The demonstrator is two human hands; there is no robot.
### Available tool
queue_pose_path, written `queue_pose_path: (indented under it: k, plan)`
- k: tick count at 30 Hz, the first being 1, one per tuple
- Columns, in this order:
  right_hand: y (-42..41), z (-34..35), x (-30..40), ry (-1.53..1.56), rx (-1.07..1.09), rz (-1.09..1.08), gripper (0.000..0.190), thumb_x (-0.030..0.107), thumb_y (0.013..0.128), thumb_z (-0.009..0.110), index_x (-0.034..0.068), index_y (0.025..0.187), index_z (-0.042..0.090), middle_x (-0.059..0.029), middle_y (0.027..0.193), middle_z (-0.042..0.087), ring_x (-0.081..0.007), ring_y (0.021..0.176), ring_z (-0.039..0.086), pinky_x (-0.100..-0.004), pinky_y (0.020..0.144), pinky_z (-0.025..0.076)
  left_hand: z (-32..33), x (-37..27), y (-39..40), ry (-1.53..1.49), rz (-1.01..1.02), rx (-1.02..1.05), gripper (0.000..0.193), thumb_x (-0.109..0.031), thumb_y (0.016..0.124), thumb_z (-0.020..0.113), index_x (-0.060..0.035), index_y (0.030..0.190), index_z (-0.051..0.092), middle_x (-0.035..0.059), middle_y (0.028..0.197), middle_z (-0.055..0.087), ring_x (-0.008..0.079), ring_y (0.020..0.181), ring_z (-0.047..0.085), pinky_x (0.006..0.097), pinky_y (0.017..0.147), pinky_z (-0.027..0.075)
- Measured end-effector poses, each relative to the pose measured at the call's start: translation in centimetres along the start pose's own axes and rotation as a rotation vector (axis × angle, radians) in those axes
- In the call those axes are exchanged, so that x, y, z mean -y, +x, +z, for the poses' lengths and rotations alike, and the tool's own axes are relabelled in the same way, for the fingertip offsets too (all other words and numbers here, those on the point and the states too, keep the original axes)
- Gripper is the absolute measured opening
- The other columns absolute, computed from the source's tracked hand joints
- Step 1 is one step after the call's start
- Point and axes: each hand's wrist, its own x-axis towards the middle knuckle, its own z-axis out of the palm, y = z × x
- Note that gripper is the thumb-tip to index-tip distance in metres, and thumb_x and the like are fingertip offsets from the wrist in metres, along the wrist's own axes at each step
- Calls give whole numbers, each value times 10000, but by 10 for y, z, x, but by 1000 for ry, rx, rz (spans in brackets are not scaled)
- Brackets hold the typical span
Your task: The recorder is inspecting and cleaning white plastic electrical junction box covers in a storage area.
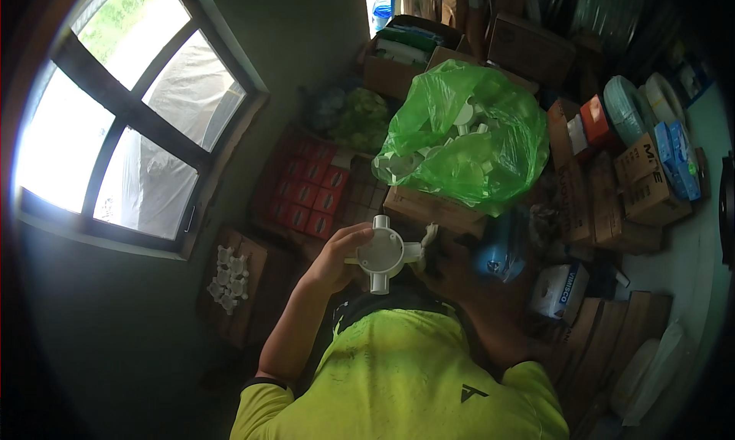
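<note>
My left hand (339,256) grips a white round plastic conduit junction box (380,253) with four spouts, its open side facing up, in front of my body. At its right-hand spout is my right hand (439,268), in shadow; a small pale item (428,248) shows by its fingers, and whether it grips the box is unclear. Beyond the hands, a green plastic bag (476,147) lies open on a cardboard box (433,210), with more white junction boxes (468,116) inside. Several similar junction boxes (228,279) sit grouped on a carton at the left.
Red small boxes (307,193) are stacked beyond my left hand. A blue plastic-wrapped roll (502,248) lies right of the hands. Cartons (649,182), cable coils (626,107) and a white box (560,291) crowd the right side. A barred window (138,104) is at the upper left.
</note>
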Motion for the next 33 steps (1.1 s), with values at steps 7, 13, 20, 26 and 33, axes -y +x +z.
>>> queue_pose_path:
  k: [7,13,20,26,33]
  plan:
    - [5,15,40,215,-159,228,451,183,795,722,8,1165,534,-130,906,578,-273,846,615,-365,713,494,13,10,-4,-76,177,-192,315,-279,961,499,-6,1111,546,109,909,606,204,694,652,359,536,568]
    - [-5,8,46,349,-238,275,421,156,814,716,3,1164,539,-120,995,606,-250,892,587,-350,817,471,15,9,-4,15,447,-317,242,-252,991,458,-33,1094,472,121,913,594,223,749,650,359,581,576]
    - [-9,19,56,632,-121,381,375,106,812,709,0,1138,559,-117,987,624,-222,872,602,-321,800,473,28,32,-13,208,589,-287,285,-191,1016,422,-6,1224,362,170,1076,589,170,892,619,291,756,518]
    - [-26,35,50,175,-235,152,319,99,822,699,-6,1099,580,-86,923,644,-172,785,610,-327,725,497,28,35,-10,214,734,-397,373,-181,1016,420,0,1319,301,163,1093,586,184,951,602,311,798,512]
    - [-13,17,46,1172,2,773,391,138,804,749,13,1133,578,-62,987,650,-136,831,619,-282,754,505,30,37,-13,346,784,-358,379,-222,1005,429,-26,1311,320,130,1122,542,154,992,544,314,850,453]
